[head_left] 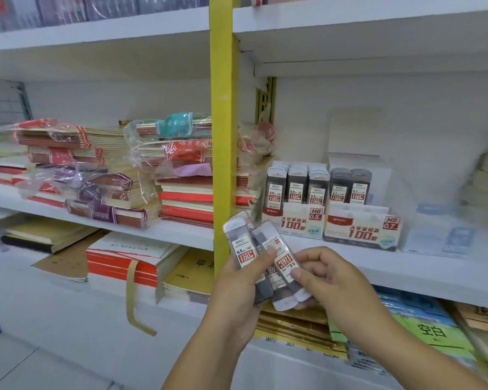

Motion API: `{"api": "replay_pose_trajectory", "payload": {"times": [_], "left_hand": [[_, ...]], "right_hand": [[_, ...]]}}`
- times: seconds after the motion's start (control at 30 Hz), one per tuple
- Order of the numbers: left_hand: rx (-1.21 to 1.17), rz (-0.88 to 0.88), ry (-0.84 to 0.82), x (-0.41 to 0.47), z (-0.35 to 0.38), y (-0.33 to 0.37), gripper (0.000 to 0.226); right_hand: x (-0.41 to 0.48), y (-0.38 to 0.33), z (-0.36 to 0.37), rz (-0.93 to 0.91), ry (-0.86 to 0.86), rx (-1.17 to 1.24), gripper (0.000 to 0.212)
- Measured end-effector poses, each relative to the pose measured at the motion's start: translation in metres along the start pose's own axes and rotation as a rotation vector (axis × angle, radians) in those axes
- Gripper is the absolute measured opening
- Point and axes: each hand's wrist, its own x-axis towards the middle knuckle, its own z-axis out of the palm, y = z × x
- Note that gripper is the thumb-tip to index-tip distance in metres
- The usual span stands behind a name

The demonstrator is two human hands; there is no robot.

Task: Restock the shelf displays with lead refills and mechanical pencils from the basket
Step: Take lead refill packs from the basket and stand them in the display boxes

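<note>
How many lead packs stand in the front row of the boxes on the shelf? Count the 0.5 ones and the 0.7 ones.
0.5 lead packs, front row: 3
0.7 lead packs, front row: 2
Total: 5

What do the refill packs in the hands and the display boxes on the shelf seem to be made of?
Refill packs: probably clear glossy plastic; dark contents show through. Display boxes: likely printed matte cardboard, with folded cut edges.

Notebooks left of post, 0.5 box left of 0.7 box on shelf, packs before them.
</note>
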Motion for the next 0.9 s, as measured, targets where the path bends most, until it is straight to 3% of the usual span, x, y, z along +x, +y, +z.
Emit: {"api": "replay_pose_trajectory", "payload": {"times": [0.13,0.23,0.5,0.6,0.73,0.83,0.9], "left_hand": [[-0.013,0.004,0.02,-0.001,0.002,-0.001,0.023],[0.015,0.038,0.069,0.003,0.001,0.0,0.023],[-0.011,0.13,0.145,0.014,-0.01,0.012,0.017],[-0.025,0.144,0.155,0.017,-0.016,0.016,0.018],[-0.021,0.155,0.158,0.02,-0.023,0.016,0.018],[-0.026,0.147,0.154,0.021,-0.026,0.015,0.019],[-0.032,0.133,0.137,0.022,-0.028,0.016,0.02]], "right_hand": [[-0.002,0.0,-0.007,-0.012,-0.018,0.02,0.017],[0.002,-0.012,-0.02,-0.168,0.066,-0.12,0.027],[0.067,-0.09,-0.041,-0.535,0.269,-0.541,0.021],[0.088,-0.102,-0.038,-0.554,0.265,-0.754,0.029],[0.109,-0.103,-0.031,-0.527,0.228,-0.783,0.034],[0.12,-0.097,-0.021,-0.556,0.199,-0.819,0.027],[0.127,-0.092,-0.015,-0.558,0.181,-0.964,0.02]]}}
